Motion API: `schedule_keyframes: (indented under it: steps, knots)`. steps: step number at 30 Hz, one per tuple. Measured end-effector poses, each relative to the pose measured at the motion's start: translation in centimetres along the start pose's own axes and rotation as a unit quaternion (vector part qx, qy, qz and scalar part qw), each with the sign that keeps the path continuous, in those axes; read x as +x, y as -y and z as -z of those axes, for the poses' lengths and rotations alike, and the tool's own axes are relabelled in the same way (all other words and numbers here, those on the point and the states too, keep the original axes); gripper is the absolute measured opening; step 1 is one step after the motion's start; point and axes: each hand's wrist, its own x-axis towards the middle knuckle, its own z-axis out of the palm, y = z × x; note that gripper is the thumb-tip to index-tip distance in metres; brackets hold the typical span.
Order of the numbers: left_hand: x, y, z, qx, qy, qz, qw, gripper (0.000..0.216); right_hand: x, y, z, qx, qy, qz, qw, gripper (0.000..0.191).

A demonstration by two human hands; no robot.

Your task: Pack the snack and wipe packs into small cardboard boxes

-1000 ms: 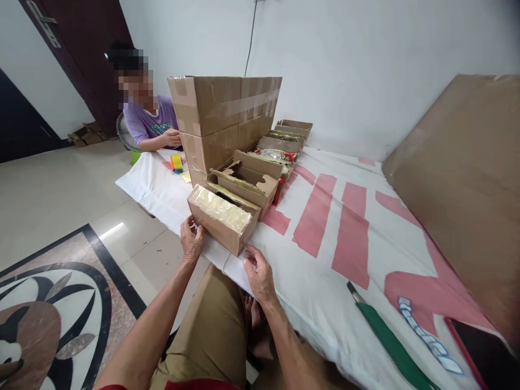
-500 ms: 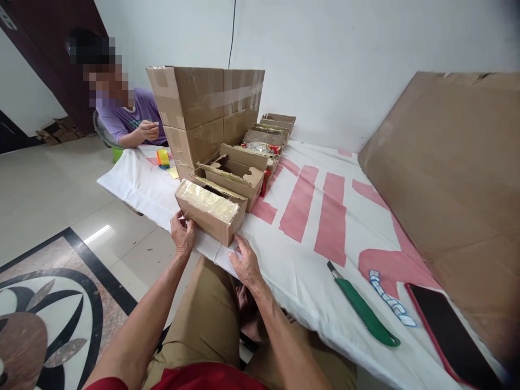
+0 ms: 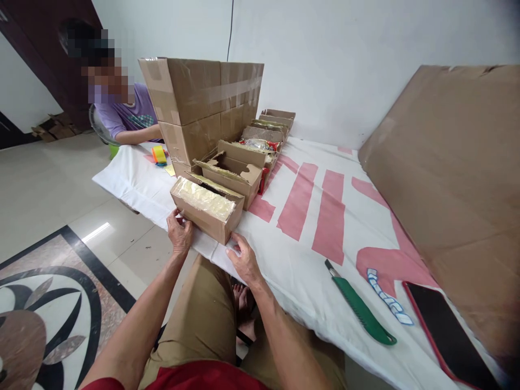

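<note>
Box point(image 3: 201, 216) stands filled, unsealed, left hand point(image 3: 180, 234) and right hand point(image 3: 245, 261) at its corners, fingers loosely parted; cartons point(image 3: 197, 89) are taped, boxes behind point(image 3: 252, 185) gape open

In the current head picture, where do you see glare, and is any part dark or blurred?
Head view: white glare streaks the glossy beige floor tiles; head view: the shiny clear film on the nearest brown cardboard box shows glints; head view: the right edge darkens and blurs, over the large brown cardboard panel.
</note>
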Motion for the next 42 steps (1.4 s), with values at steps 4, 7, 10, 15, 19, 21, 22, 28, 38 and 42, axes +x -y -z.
schedule_keyframes:
  steps: [4,7,10,15,19,21,22,28,38,42]
  knots:
    - [-0.1,0.1,-0.1,0.016,-0.004,-0.004,1.0,0.058,-1.0,3.1,3.8,0.03,0.027,-0.007,0.999,0.037]
    - [-0.1,0.3,-0.1,0.024,-0.003,-0.008,1.0,0.062,-3.2,4.8,10.0,-0.04,-0.001,0.021,0.999,0.034]
    - [-0.2,0.5,-0.1,0.022,0.0,-0.001,1.0,0.069,-6.6,4.3,17.5,-0.204,-0.088,0.004,0.975,0.035]
    - [-0.5,0.3,0.1,0.028,0.017,0.0,0.999,0.074,-13.7,0.2,25.6,-0.483,-0.133,-0.025,0.865,0.037]
    - [-0.6,-0.1,0.3,0.034,0.026,-0.005,0.999,0.076,-16.4,-2.6,26.1,-0.599,-0.125,-0.032,0.79,0.04]
    - [-0.7,-0.4,0.4,0.046,0.032,-0.009,0.998,0.076,-16.2,-3.2,25.7,-0.614,-0.135,-0.025,0.778,0.038]
    - [-0.7,-0.5,0.5,0.053,0.033,-0.012,0.998,0.076,-15.8,-3.3,25.5,-0.612,-0.141,-0.016,0.778,0.037]
    - [-0.9,-0.7,0.4,0.072,0.03,-0.037,0.996,0.072,-11.0,-2.4,24.3,-0.55,-0.16,0.054,0.818,0.035]
    - [-1.0,-0.7,0.3,0.07,0.025,-0.045,0.996,0.072,-2.7,-3.6,24.2,-0.552,-0.184,-0.008,0.813,0.03]
    - [-0.9,-0.4,0.2,0.066,0.019,-0.05,0.996,0.07,-3.7,-3.0,22.2,-0.56,-0.204,0.066,0.8,0.031]
